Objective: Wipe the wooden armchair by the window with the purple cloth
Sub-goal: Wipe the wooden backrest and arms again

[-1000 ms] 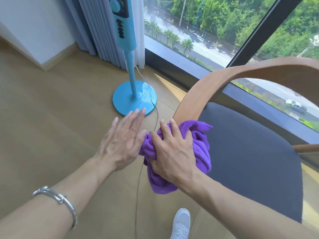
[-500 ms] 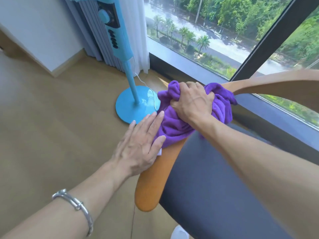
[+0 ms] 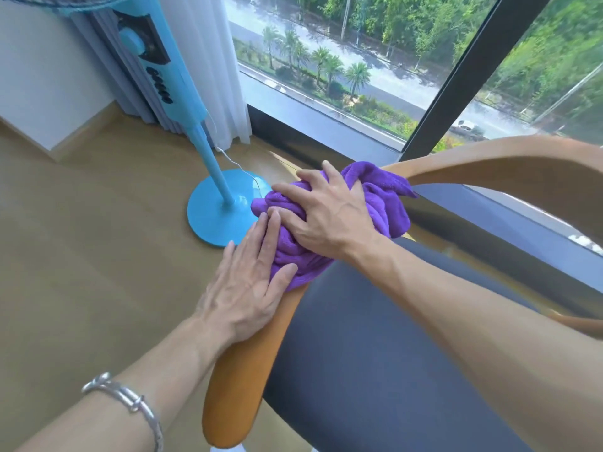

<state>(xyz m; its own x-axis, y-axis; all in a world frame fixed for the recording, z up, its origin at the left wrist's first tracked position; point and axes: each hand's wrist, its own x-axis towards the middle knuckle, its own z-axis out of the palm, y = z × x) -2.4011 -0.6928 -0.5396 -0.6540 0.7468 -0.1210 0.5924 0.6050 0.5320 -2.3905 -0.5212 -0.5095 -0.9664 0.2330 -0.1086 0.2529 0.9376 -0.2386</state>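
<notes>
The right hand (image 3: 326, 213) clutches the bunched purple cloth (image 3: 388, 203) atop the bend in the curved tan arm (image 3: 238, 386) of the dark-cushioned wooden armchair (image 3: 375, 370), which runs nearward under the flat, relaxed left hand (image 3: 249, 285) and rightward along the window (image 3: 359, 76).

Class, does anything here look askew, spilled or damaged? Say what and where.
Nothing stands out. The purple cloth is bunched on the armchair's wooden arm under the right hand; the blue fan leans, probably lens distortion.
</notes>
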